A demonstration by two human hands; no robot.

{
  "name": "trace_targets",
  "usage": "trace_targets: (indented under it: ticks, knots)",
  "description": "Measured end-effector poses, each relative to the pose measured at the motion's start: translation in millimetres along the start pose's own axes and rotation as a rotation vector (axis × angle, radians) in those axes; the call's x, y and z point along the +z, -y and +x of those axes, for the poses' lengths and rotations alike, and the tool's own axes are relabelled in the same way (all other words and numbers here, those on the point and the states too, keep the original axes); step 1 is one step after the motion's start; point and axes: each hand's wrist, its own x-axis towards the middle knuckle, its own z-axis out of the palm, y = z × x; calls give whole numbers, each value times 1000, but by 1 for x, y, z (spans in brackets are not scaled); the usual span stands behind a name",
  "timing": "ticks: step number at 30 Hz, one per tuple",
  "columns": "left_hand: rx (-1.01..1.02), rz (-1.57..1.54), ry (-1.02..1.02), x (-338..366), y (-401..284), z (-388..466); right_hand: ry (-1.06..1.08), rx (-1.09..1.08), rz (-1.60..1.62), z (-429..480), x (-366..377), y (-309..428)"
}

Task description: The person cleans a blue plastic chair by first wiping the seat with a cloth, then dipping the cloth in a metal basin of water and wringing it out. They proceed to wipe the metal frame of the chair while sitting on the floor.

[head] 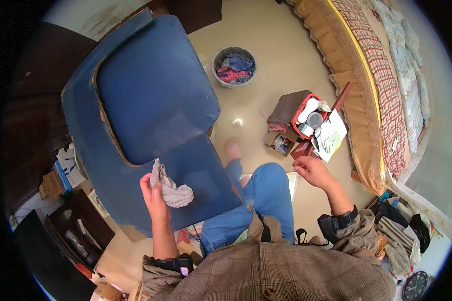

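Note:
My left hand [155, 201] grips a crumpled pale grey cloth [177, 193] between thumb and fingers. The cloth hangs over the lower panel of a large blue piece of furniture [154, 82], whose edges are worn to brown. Whether the cloth touches the panel, I cannot tell. Out to the right, my right hand [313, 171] hovers with loosely bent fingers and nothing visible in it. Closest to it is a small open cardboard box [273, 140] of small items. A dark box with a red-rimmed opening [286, 107] lies beyond, holding a white bottle [307, 110] and a clear round container [315, 120].
On the floor stands a round bucket [215, 69] of fabric pieces. Papers [333, 139] lie beside the boxes. A skirted bed [356, 113] runs along the right. Piled clothes [397, 229] are at lower right, and a dark screen-like panel [47, 252] at lower left.

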Motion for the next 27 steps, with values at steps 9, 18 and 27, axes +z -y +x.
trace_targets:
  ticks: [9, 18, 27]
  knots:
    - [-11, -160, -303, 11, -26, -30, 205, -37, -287, 77, -110, 14]
    - [4, -390, -610, 38, -41, -86, 225, -252, -316, 207, -187, 90]
    - [53, -504, -820, 36, -4, -88, 403, -376, -620, 261, -193, 172]
